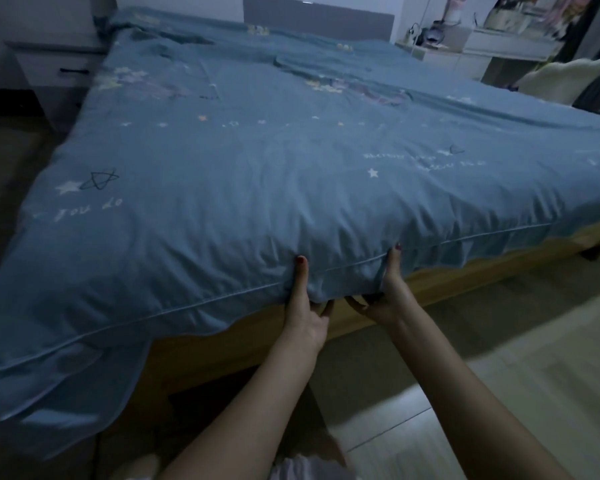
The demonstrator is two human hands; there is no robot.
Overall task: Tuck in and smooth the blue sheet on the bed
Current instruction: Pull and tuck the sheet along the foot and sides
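Head view. The blue sheet (pixel 257 174), printed with stars and pale lettering, lies spread over the whole bed (pixel 430 282) and overhangs the wooden frame at the foot end, where its piped hem is lifted clear of the frame.

The left hand (pixel 307 306) grips the hem at the foot edge of the bed: the thumb lies straight along the top of the fabric, and the fingers curl underneath, pinching the sheet. The right hand (pixel 383 292) grips the same hem just beside the left hand, thumb on top and fingers hooked under the fabric. The cloth bunches into a fold between the two hands.

To the left of the bed's head end stands a nightstand (pixel 56 74) with a dark handle. Behind the head end is a grey headboard (pixel 319 19). To the right of the bed is a white desk (pixel 492 46) carrying small items, blurred beyond identification, and a pale chair (pixel 565 77).
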